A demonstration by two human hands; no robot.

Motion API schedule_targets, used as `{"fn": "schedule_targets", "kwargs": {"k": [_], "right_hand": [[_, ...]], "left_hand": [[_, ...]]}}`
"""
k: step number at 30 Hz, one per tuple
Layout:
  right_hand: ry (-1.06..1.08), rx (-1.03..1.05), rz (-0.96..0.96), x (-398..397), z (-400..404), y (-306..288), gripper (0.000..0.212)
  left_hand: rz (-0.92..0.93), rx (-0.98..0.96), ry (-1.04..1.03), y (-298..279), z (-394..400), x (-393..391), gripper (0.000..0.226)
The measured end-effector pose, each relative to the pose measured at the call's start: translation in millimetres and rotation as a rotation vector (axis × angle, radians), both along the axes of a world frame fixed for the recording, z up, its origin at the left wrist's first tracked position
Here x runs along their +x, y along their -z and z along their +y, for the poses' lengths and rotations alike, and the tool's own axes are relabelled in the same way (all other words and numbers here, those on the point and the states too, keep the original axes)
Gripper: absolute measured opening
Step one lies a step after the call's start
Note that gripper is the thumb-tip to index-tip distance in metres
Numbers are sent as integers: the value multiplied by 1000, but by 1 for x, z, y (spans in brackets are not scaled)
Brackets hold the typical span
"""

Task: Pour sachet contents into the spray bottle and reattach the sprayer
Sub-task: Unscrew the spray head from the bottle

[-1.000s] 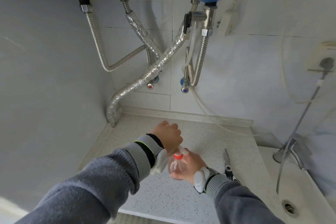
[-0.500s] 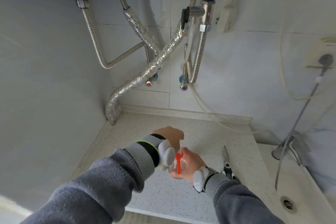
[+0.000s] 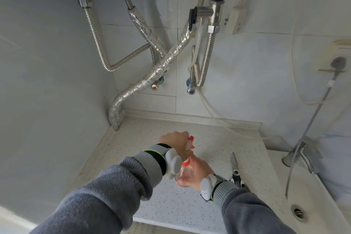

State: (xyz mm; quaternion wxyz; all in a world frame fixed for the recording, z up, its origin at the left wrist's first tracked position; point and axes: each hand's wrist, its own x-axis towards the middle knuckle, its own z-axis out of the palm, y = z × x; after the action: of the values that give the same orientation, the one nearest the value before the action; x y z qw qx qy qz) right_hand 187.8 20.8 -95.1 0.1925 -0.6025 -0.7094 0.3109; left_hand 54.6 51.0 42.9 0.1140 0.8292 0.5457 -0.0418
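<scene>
Left hand [image 3: 177,143] grip is closed around the white-and-red trigger sprayer head [image 3: 190,141], sitting on the neck of the small clear plastic spray bottle [image 3: 185,172]; right hand [image 3: 197,174] grip is wrapped round that bottle's body, holding it upright just above the speckled white bench [image 3: 218,142]. I see grey-handled scissors [image 3: 236,171] lying on the bench just right of my right wrist.

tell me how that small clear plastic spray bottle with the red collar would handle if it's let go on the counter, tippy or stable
The small clear plastic spray bottle with the red collar looks nearly empty, so it is probably light. The red and white sprayer head, gripped by the left hand, sits high, so it may be top-heavy and tip on the speckled counter. The right hand wraps it fully, suggesting an easy grip.
</scene>
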Motion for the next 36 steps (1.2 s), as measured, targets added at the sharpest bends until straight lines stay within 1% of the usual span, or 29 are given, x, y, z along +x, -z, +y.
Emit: {"fn": "schedule_targets", "kwargs": {"k": [3,5,6,8,10,12,14,17,19,20,23,26,27,29,30,32,33,34,36], "right_hand": [[14,-15,-8,0,2,0,63],[15,-20,-16,0,1,1,61],[17,-22,-17,1,1,1,61],[23,-26,-4,1,0,1,64],[20,-33,15,1,1,2,69],[17,-32,-6,1,2,2,72],[26,-44,9,2,2,3,73],[14,-52,4,3,2,3,73],[-6,-38,0,3,1,2,63],[-6,-36,-4,4,1,2,61],[16,-57,22,4,3,4,72],[7,-39,8,3,4,4,71],[-1,-34,-5,2,5,3,71],[-11,-29,-20,2,6,3,70],[-11,-31,-29,3,6,3,71],[-9,-32,-43,3,6,4,76],[-11,-29,-44,3,7,5,79],[-16,-25,-48,3,7,5,80],[-30,-20,-58,2,7,3,86]], "left_hand": [[-177,-79,-173,8,0,3,55],[-210,-135,-176,11,2,4,59],[-168,-132,-138,9,3,4,56],[-21,-45,-12,3,3,1,51],[115,84,177,-1,5,-3,53],[228,150,348,-7,7,-7,57],[325,153,424,-10,10,-6,54],[389,201,458,-8,13,2,37],[352,183,376,-6,12,4,32],[297,147,311,-4,11,5,31],[131,39,115,-2,5,7,37],[13,-80,-25,-2,4,12,39],[-37,-138,-75,-3,5,14,33],[-109,-233,-154,-5,7,17,15],[-136,-276,-182,-4,10,18,16],[-166,-343,-200,-7,10,17,27],[-148,-321,-168,-9,11,15,31],[-106,-277,-101,-13,12,11,37],[-41,-223,39,-13,18,1,58]]}}
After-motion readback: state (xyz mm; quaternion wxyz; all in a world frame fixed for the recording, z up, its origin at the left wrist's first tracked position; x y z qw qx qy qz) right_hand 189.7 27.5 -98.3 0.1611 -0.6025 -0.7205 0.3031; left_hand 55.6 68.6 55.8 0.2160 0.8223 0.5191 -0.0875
